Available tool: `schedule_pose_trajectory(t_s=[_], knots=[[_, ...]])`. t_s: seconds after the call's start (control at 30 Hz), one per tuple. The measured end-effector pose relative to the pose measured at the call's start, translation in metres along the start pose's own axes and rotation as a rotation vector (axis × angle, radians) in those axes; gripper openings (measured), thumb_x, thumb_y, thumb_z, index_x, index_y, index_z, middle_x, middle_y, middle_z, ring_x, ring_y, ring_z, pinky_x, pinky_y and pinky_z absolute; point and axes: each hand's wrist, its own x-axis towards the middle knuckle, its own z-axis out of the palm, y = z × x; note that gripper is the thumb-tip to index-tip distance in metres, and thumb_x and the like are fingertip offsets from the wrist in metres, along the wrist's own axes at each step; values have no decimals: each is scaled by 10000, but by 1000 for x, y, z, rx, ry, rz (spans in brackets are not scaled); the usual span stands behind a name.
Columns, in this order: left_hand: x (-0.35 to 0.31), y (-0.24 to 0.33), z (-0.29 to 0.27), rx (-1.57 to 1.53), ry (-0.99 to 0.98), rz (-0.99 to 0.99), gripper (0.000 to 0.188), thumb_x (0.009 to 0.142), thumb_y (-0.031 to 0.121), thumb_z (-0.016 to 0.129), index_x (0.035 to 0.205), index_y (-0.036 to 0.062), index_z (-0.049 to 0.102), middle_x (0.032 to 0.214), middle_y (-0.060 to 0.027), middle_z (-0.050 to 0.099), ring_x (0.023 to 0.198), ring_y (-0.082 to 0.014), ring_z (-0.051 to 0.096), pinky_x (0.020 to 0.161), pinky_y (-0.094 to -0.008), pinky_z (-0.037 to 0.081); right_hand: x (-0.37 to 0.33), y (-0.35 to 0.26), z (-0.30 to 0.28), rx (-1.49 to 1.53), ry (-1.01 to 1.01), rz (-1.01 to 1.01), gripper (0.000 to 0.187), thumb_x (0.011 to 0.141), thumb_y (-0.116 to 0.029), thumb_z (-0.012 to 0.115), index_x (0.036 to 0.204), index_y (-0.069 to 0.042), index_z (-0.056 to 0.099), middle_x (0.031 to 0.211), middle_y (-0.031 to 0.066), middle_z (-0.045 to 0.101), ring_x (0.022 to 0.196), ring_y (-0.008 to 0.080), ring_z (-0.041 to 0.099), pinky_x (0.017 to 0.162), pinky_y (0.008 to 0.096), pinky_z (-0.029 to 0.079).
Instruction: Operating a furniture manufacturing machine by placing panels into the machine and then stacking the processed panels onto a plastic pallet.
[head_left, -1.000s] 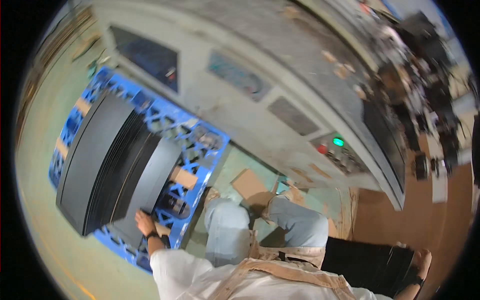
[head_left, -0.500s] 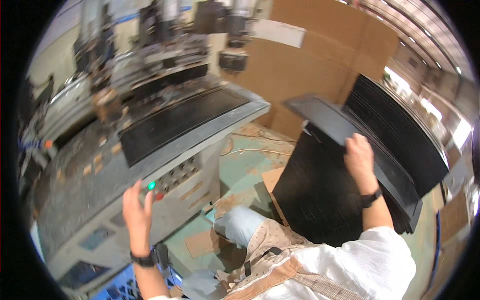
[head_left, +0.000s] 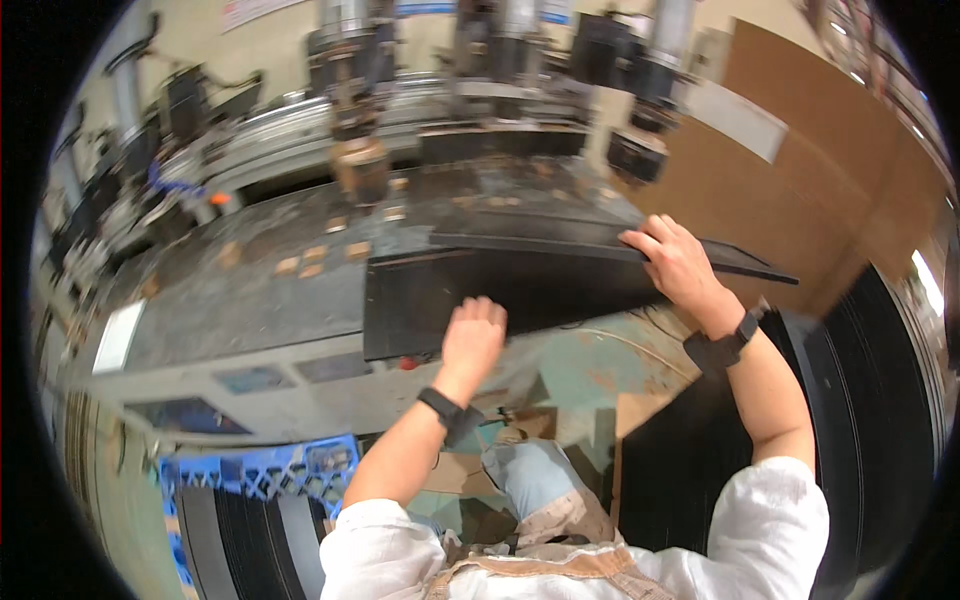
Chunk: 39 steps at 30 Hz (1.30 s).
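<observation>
My right hand [head_left: 677, 265] is closed over the edge of a long dark panel [head_left: 560, 234], which it holds slightly tilted above the machine's bench. Below and nearer to me is a second black panel [head_left: 560, 285], jutting past the bench's front edge. My left hand [head_left: 474, 340] is at this panel's near edge, its fingers together on the top face; the thumb is hidden. Both panels overlap the worktable [head_left: 290, 310] of the machine. The control knobs on its front are mostly covered by the nearer panel, with a red button [head_left: 407, 363] just showing.
Vertical machine heads [head_left: 360, 165] stand over the bench among small wood scraps [head_left: 287, 265]. A stack of black panels [head_left: 870, 400] is at my right, with a brown board [head_left: 790, 190] behind. At lower left a blue plastic crate [head_left: 260, 465] stands by more dark panels [head_left: 250, 540].
My view has turned left toward the machine. The right hand has brought a panel from the stack over the bench. The left hand has come to the other panel, which now overhangs the front.
</observation>
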Motion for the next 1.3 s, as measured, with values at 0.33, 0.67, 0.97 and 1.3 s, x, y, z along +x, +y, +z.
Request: schedule_pose_trajectory(t_s=[0.33,0.67,0.97,1.3], knots=[[-214,-34,-186,28,-333,-15,488,752,149,559,1236,88,580,1013,-30,553,873,-218,521,726,-318,442,37,-10,160,255,-94,-157,371,749,-127,696,1109,-90,612,955,70,534,957,273,516,830,387,450],[-454,-44,-202,164,-592,-866,342,644,49,639,985,69,646,862,-79,565,868,-284,535,737,-395,426,75,-4,224,391,-271,-174,467,809,-273,668,1230,-85,590,1245,68,583,1104,286,515,957,387,426],[-628,8,-248,437,-679,-1357,425,710,-9,572,1131,30,614,1074,-135,593,980,-321,541,848,-399,473,100,-46,209,363,-391,-180,462,816,-142,641,1264,-58,562,1283,109,565,1135,320,507,992,380,398],[-738,18,-202,584,-773,-1453,486,769,82,580,1254,105,551,1048,-59,545,975,-240,521,807,-353,454,36,-96,188,153,-244,-72,482,912,-139,583,1373,-88,451,1366,154,463,1266,345,415,1037,417,352]])
